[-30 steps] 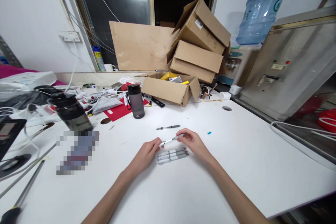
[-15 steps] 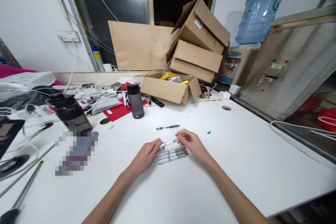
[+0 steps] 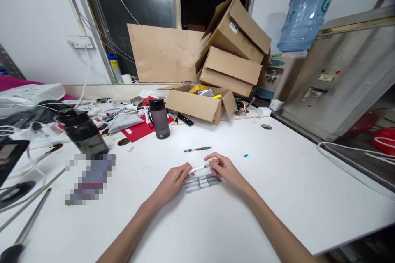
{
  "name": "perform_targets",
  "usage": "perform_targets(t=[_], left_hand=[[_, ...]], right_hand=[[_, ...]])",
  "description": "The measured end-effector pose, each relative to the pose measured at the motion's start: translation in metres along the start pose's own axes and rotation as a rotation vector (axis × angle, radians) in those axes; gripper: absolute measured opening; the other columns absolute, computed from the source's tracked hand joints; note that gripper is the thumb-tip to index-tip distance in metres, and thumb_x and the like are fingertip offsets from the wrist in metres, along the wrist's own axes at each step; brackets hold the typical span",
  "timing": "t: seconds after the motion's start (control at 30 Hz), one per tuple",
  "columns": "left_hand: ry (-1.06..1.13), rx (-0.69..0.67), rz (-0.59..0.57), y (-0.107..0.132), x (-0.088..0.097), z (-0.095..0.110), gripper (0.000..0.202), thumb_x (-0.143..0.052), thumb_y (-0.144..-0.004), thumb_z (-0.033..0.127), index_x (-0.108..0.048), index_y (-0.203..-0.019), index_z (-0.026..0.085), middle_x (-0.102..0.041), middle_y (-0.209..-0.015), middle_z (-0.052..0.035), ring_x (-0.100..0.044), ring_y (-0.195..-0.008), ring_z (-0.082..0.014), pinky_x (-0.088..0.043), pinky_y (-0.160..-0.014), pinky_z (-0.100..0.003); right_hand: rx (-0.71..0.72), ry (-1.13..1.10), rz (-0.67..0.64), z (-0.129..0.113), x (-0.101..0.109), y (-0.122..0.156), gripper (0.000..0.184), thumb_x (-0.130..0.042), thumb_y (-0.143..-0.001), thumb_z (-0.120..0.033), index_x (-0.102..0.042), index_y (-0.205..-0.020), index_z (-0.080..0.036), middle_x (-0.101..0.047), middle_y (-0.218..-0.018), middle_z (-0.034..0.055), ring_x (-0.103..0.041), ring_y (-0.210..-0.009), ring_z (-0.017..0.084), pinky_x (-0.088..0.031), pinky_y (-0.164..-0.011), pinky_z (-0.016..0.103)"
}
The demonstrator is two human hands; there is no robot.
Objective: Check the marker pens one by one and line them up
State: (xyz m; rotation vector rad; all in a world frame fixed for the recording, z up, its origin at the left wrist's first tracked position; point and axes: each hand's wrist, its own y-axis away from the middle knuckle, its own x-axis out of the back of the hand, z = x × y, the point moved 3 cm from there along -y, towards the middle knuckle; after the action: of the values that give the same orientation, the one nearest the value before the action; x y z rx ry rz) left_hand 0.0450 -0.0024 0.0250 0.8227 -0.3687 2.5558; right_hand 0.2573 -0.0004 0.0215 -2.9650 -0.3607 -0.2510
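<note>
Between my hands is a white pen (image 3: 199, 169), held slightly above the table. My left hand (image 3: 175, 181) pinches its left end between thumb and fingers. On its right end, the thumb and fingers of my right hand (image 3: 224, 168) are closed, with the index finger raised a little. Just below lie several white-and-grey pens (image 3: 202, 183) side by side, seemingly in a clear sleeve, under the held pen. Farther back, a single dark grey pen (image 3: 197, 149) rests by itself on the white table (image 3: 234, 222).
A dark water bottle (image 3: 159, 119) stands beyond the pens, near an open cardboard box (image 3: 194, 104). At left are a larger black bottle (image 3: 82, 131), cables and a screwdriver (image 3: 32, 218). A small blue scrap (image 3: 246, 155) lies right of my hands.
The fingers of my right hand have shifted slightly on the pen, and its index finger has lifted. My left hand keeps its grip in nearly the same place.
</note>
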Motion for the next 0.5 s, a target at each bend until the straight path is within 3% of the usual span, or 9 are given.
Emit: perform_targets(t=[0.13,0.27,0.37,0.5], left_hand=[[0.012,-0.006,-0.018,0.0016,0.0003,0.0032,0.043,-0.026,-0.104,0.048,-0.044,-0.076,0.022,-0.042,-0.069,0.0040,-0.039,-0.066,-0.0152,-0.034,-0.064,-0.025],[0.026,-0.007,-0.006,0.0012,0.0006,0.0034,0.043,-0.026,-0.104,0.048,-0.045,-0.077,0.021,-0.043,-0.069,0.0040,-0.039,-0.066,-0.0150,-0.034,-0.065,-0.025],[0.008,-0.012,-0.012,0.0005,-0.0002,0.0028,0.045,-0.024,-0.104,0.050,-0.045,-0.076,0.021,-0.043,-0.070,0.0036,-0.040,-0.066,-0.0155,-0.034,-0.065,-0.026],[0.009,-0.012,-0.021,0.0009,-0.0008,0.0027,0.046,-0.023,-0.104,0.052,-0.045,-0.076,0.022,-0.042,-0.069,0.0037,-0.039,-0.065,-0.0156,-0.034,-0.063,-0.026]], right_hand=[[-0.042,0.017,-0.026,0.0025,0.0001,-0.0007,0.031,-0.049,-0.094,-0.045,-0.066,-0.097,-0.019,-0.041,-0.047,-0.0075,-0.034,-0.047,0.012,-0.028,-0.051,0.024],[-0.002,-0.001,-0.005,0.0014,0.0011,-0.0004,0.025,-0.054,-0.090,-0.038,-0.067,-0.102,-0.020,-0.045,-0.060,-0.0055,-0.039,-0.052,0.012,-0.029,-0.051,0.024],[0.021,-0.006,-0.003,0.0002,0.0010,0.0001,0.024,-0.055,-0.088,-0.035,-0.067,-0.103,-0.021,-0.039,-0.062,-0.0058,-0.037,-0.054,0.012,-0.027,-0.052,0.023],[-0.025,-0.002,-0.016,0.0023,0.0006,-0.0003,0.029,-0.050,-0.092,-0.043,-0.067,-0.098,-0.020,-0.036,-0.056,-0.0066,-0.033,-0.051,0.012,-0.024,-0.051,0.024]])
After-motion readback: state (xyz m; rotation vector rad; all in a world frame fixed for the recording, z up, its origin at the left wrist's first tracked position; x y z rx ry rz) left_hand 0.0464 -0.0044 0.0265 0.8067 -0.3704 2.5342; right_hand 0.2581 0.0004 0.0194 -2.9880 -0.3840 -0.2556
